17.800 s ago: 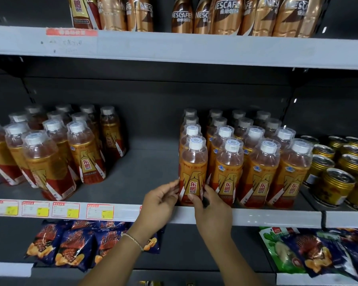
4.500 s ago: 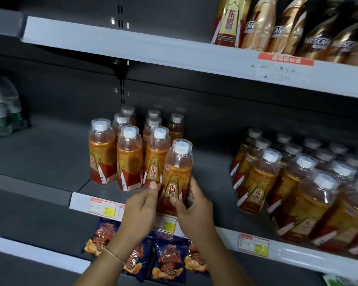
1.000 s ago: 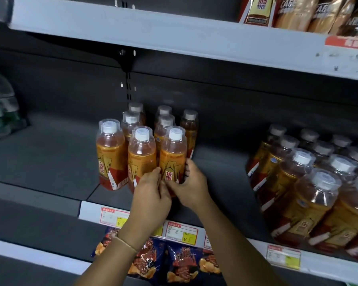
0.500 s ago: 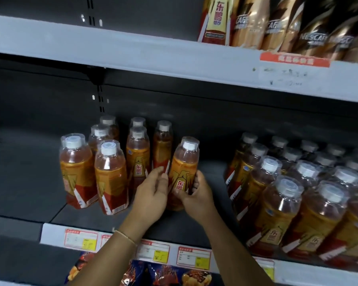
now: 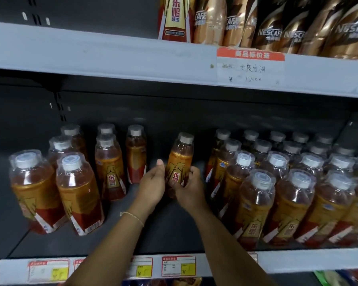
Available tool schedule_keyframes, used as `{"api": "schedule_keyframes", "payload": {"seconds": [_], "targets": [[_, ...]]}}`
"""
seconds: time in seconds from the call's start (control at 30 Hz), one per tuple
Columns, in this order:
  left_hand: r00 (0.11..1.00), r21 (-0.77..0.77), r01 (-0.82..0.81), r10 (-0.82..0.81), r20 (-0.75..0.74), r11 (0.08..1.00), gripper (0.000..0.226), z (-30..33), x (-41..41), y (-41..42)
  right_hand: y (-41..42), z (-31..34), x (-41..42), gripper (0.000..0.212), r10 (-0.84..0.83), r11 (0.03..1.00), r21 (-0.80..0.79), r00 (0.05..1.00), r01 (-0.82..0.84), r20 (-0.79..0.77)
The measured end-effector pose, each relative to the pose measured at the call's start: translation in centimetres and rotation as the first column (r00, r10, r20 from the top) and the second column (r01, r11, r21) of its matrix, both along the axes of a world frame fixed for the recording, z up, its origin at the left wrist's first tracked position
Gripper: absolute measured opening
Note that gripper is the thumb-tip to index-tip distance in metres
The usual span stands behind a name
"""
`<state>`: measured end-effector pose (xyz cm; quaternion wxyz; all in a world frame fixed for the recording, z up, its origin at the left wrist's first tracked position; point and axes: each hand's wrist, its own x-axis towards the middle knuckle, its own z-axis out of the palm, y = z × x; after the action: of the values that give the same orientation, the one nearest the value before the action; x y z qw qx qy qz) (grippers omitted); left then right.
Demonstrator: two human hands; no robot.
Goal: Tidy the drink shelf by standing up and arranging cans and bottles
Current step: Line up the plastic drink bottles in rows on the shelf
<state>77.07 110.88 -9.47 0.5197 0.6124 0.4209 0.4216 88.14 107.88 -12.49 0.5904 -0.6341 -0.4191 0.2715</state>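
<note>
Where the white shelf edge (image 5: 298, 260) runs nearest me, red-and-yellow price tags (image 5: 178, 266) sit along it, and both my forearms reach over it onto the dark grey shelf floor (image 5: 163, 230). A thin pale bracelet (image 5: 132, 215) circles my left wrist.

Mid-shelf, my left hand (image 5: 151, 187) and right hand (image 5: 189, 190) meet close together around one clear plastic bottle of amber drink with an orange-and-red label and white cap (image 5: 180, 162). Left fingers curl on its left flank, thumb up beside the label; right fingers wrap its lower right side. Bottle tilts slightly, cap leaning right. Cannot tell whether its base touches the shelf: my hands hide it.

It sits in the gap between two groups. Left group of matching bottles (image 5: 77, 193): upright, loosely spaced, well apart from the held one. Right block of matching bottles (image 5: 287, 182): packed in tight rows, its nearest column just beside my right hand.

Further back, dark rear panel (image 5: 194, 112). Above, the upper white shelf (image 5: 112, 56) carries a handwritten price label (image 5: 250, 67) and gold-brown coffee bottles (image 5: 277, 23).
</note>
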Motion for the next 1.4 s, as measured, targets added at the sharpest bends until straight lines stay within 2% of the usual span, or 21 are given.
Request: {"api": "schedule_keyframes", "payload": {"seconds": [0.2,0.37,0.47,0.53,0.7,0.8,0.93,1.1,1.4], "targets": [[0.999,0.004,-0.010,0.010,0.039,1.000,0.054,-0.2,1.1,1.6,0.8,0.2,0.4,0.056,-0.054,0.998,-0.014,0.994,0.055,0.094],[0.996,0.008,-0.016,0.015,0.088,1.000,0.054,-0.8,1.9,2.7,1.3,0.5,0.7,0.069,-0.150,0.983,-0.059,0.941,0.176,0.302],[0.989,-0.043,-0.025,0.031,0.143,0.999,0.056,-1.6,2.8,3.7,1.7,0.7,1.1,0.069,-0.170,0.975,-0.073,0.921,0.208,0.350],[0.986,-0.060,-0.021,0.031,0.162,0.998,0.055,-1.8,3.4,4.1,2.1,0.8,1.1,0.069,-0.202,0.967,-0.079,0.922,0.241,0.331],[0.988,-0.083,0.000,0.012,0.154,0.997,0.054,-1.5,4.7,4.4,2.3,0.1,0.9,0.053,-0.307,0.942,-0.086,0.938,0.323,0.158],[0.984,-0.075,-0.036,0.049,0.170,0.996,0.055,-1.8,5.0,4.2,2.4,-0.3,1.1,0.046,-0.311,0.934,-0.118,0.931,0.336,0.189],[0.988,-0.015,-0.009,0.011,0.153,1.000,0.068,-2.8,4.8,4.2,2.6,-0.4,1.3,0.052,-0.249,0.946,-0.143,0.933,0.292,0.259],[0.979,0.003,0.112,-0.110,0.171,0.994,0.078,-3.3,4.2,4.2,2.8,-0.7,1.5,0.061,-0.216,0.949,-0.177,0.947,0.262,0.239],[0.960,0.020,0.227,-0.227,0.160,0.974,0.065,-3.4,4.3,3.9,2.7,-0.7,1.7,0.074,-0.225,0.945,-0.202,0.959,0.258,0.174]]}}
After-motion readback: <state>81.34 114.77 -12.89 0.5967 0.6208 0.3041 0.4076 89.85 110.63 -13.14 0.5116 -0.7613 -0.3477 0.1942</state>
